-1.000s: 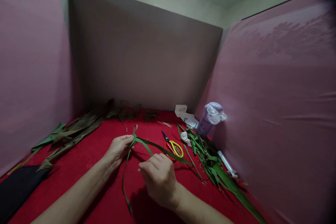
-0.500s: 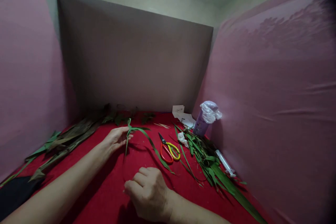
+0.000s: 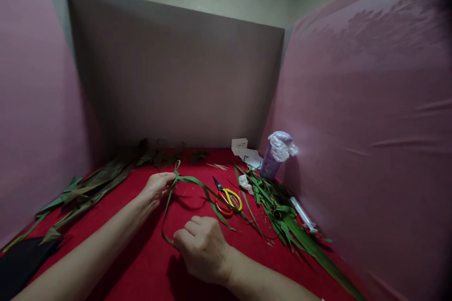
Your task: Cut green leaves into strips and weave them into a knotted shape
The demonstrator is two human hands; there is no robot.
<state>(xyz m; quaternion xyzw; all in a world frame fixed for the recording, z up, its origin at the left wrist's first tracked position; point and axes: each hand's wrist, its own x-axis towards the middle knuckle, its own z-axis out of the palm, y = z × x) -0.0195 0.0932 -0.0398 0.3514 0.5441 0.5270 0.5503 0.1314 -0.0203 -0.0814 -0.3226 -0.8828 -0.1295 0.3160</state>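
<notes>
My left hand (image 3: 157,188) is closed in a pinch on a small knot of green leaf strips (image 3: 190,179), with a loop standing up above the fingertips. Long strip ends trail from the knot to the right, over the handles of the scissors (image 3: 226,197). Another narrow strip curves down from the knot to my right hand (image 3: 203,248). That hand is closed in a fist, the strip's end between its thumb and fingers. The scissors have one red and one yellow handle and lie on the red cloth (image 3: 141,249).
Cut green leaves (image 3: 282,216) lie in a heap at the right, beside a clear syringe-like tube (image 3: 302,215) and crumpled white tissue (image 3: 244,182). Behind stand a purple bottle (image 3: 271,162) wrapped in plastic, white papers (image 3: 250,156) and thin sticks (image 3: 218,166). Dried leaves (image 3: 95,188) lie left.
The narrow strip now runs slack in a curve between my hands. The knot has turned slightly, and a trailing strip now lies across the scissors. My right hand has shifted a little up.
</notes>
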